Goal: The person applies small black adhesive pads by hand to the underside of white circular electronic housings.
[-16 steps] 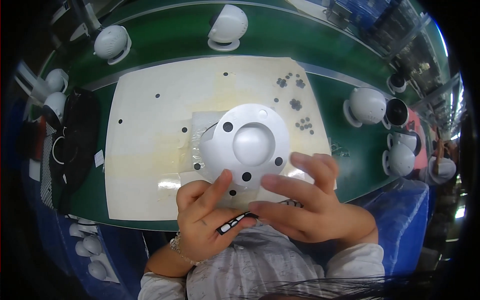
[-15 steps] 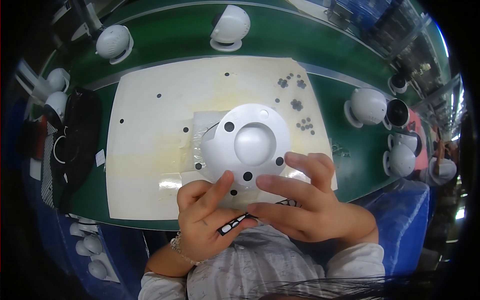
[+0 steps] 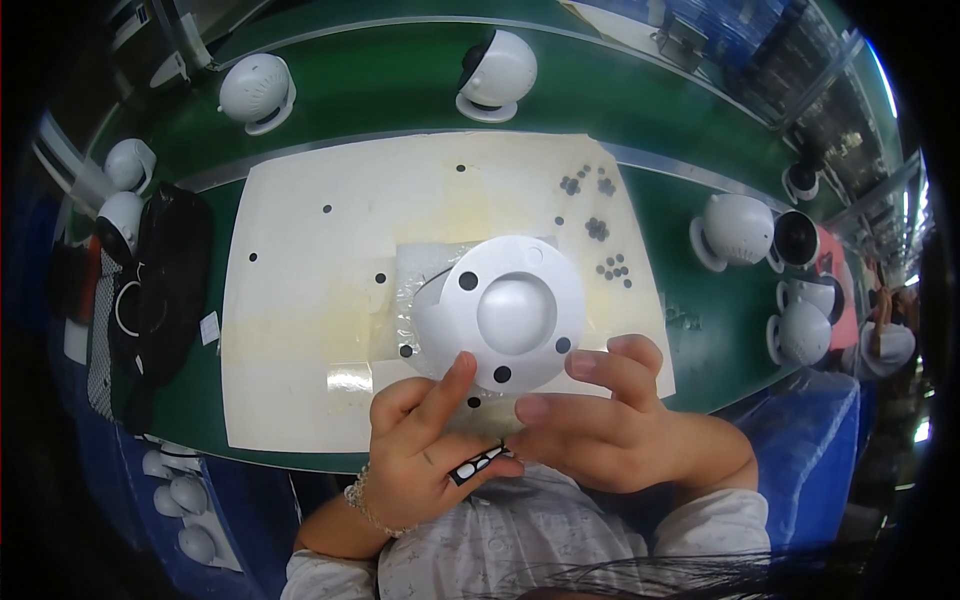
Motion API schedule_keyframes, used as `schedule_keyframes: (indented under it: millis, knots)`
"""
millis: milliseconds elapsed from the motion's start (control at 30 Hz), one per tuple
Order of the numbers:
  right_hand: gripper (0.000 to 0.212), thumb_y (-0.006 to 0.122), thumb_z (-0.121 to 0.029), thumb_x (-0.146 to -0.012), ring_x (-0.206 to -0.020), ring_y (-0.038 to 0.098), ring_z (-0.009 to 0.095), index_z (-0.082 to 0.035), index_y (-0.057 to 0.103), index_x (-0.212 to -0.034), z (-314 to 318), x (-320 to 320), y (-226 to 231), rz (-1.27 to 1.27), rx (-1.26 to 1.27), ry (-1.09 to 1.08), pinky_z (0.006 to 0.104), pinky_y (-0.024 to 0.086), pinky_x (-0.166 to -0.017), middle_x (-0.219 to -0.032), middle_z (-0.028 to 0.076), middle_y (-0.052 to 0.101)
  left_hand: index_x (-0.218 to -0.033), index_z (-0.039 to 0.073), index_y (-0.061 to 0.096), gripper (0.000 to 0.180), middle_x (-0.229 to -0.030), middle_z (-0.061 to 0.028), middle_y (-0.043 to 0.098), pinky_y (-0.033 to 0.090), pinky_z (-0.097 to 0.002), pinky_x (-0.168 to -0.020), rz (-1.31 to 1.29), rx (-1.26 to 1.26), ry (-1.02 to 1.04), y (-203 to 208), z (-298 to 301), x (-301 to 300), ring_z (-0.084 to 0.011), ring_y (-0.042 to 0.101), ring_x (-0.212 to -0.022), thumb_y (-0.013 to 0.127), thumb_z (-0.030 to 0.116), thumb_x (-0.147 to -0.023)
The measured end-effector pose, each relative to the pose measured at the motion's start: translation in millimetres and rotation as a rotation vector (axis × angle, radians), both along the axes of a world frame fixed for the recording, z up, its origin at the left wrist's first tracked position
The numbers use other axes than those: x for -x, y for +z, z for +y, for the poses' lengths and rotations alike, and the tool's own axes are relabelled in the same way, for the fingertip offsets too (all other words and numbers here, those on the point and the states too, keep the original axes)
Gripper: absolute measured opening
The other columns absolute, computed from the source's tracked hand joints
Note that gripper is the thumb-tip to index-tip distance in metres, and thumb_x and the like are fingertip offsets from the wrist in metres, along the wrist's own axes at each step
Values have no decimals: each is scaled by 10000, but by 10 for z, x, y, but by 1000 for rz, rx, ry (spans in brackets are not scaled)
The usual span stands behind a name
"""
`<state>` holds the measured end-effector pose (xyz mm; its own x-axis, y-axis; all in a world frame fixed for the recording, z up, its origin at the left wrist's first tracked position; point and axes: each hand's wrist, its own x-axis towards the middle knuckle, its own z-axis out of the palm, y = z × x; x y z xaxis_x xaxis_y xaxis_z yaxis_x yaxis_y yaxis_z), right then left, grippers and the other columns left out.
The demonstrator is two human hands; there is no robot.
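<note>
A white dome-shaped device lies on the mat with its round base (image 3: 465, 330) facing up. Three black round pads sit in the base's recesses, and the recess at its upper right shows no black pad. Below the base, my left hand (image 3: 415, 445) pinches a short black strip with white ovals (image 3: 476, 466), its index finger pointing up at the base's edge. My right hand (image 3: 625, 425) has its lower fingertips at the strip's right end, where the exact grip is partly hidden. Its other fingers spread beside the base's lower right.
A pale mat (image 3: 290, 320) bears scattered black dots (image 3: 597, 229). White devices (image 3: 500, 75) stand on the green belt beyond it, and more (image 3: 738, 230) at the right. A black bag (image 3: 165, 300) lies at the left; a blue bin (image 3: 800, 430) stands lower right.
The view has shifted, so the mat appears lower. Devices on the far belt have moved right. The strip piece seen behind my right hand no longer shows; both hands stay close together.
</note>
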<state>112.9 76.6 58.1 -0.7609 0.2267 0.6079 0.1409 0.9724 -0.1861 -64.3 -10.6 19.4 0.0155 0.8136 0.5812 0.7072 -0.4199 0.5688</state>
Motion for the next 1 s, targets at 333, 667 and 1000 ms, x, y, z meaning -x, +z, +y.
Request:
schedule_keyframes:
  millis: [333, 667, 1000]
  knots:
    - [110, 614, -94, -707, -1163, 339, 308, -118, 566, -803, 350, 10, 169, 25, 293, 102, 385, 280, -918, -1210, 122, 458, -671, 123, 646, 298, -1258, -164, 450, 384, -249, -724, -2, 8, -42, -15, 20, 75, -188, 469, -800, 762, 349, -516]
    - [42, 535, -95, -824, -1014, 420, 245, -68, 525, -854, 744, 265, 175, 0, 806, -88, 328, 312, -897, -1044, 98, 496, -646, 83, 634, 310, -1186, -133, 520, 409, -233, -602, 60, -79, 32, -153, 85, 33, -167, 481, -673, 769, 323, -506]
    - [40, 548, -89, -810, -945, 450, 177, -53, 558, -824, 728, 269, 215, -30, 789, -114, 273, 326, -861, -977, 67, 496, -622, 70, 622, 292, -1191, -118, 518, 399, -234, -593, 62, -102, 33, -162, 101, 26, -164, 474, -675, 770, 300, -520]
